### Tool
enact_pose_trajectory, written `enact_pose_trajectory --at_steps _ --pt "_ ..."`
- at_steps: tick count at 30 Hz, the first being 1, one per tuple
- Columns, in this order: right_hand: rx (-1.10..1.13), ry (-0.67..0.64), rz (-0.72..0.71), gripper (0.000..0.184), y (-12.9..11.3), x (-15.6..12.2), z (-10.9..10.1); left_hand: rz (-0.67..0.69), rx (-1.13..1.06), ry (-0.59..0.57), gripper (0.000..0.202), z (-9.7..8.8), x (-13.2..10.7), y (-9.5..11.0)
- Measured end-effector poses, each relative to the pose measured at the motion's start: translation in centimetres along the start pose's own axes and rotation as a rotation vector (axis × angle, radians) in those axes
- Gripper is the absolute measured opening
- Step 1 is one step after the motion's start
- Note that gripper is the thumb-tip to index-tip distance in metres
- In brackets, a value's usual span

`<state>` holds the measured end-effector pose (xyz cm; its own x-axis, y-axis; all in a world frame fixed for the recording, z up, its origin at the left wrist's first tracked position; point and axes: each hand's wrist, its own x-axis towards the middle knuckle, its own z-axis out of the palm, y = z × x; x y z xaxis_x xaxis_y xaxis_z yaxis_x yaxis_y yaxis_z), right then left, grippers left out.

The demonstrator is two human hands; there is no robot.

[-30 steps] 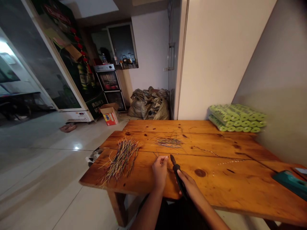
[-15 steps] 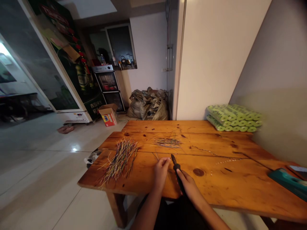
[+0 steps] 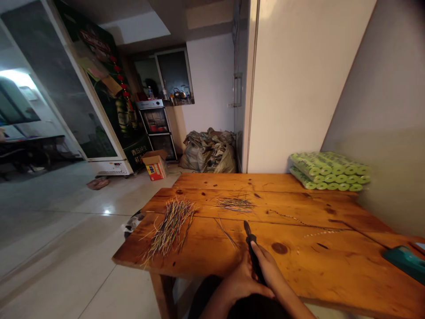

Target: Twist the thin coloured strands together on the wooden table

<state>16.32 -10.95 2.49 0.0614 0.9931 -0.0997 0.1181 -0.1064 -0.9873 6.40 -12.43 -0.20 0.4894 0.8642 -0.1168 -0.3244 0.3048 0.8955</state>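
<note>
Black-handled pliers [image 3: 247, 231] point away from me over the near edge of the table, their narrow jaws upward. My right hand [image 3: 268, 266] is closed around the handle from the right. On the other side my left hand [image 3: 241, 279] wraps about the lower handle, its thumb crossing beneath; its fingertips are partly hidden. A few thin wires [image 3: 227, 235] lie just beyond my left hand. Farther left rests a big bundle of coloured wires [image 3: 171, 228], and a smaller pile of wires [image 3: 236, 204] is behind.
On the wooden table [image 3: 206, 257], a dark speckled strand [image 3: 292, 217] and small pale bits [image 3: 315, 234] lie to the right. A teal device [image 3: 403, 261] with a thin rod sits at the right edge. Green-wrapped rolls [image 3: 332, 170] are stacked at the back right.
My left hand has drawn back from the tool's tip down to its handle. The thin wires near it now lie on the table. The view has tilted slightly upward.
</note>
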Motion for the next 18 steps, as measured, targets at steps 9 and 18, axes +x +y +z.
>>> enact_pose_trajectory --at_steps 9,18 --pt "-0.069 -0.007 -0.063 0.057 -0.7 -0.4 -0.5 0.113 -0.013 -0.059 0.098 0.9 -0.2 0.7" --pt "-0.071 0.011 -0.047 0.056 -1.1 -0.9 -0.6 0.001 0.078 -0.093 0.089 0.1 -0.3 1.5"
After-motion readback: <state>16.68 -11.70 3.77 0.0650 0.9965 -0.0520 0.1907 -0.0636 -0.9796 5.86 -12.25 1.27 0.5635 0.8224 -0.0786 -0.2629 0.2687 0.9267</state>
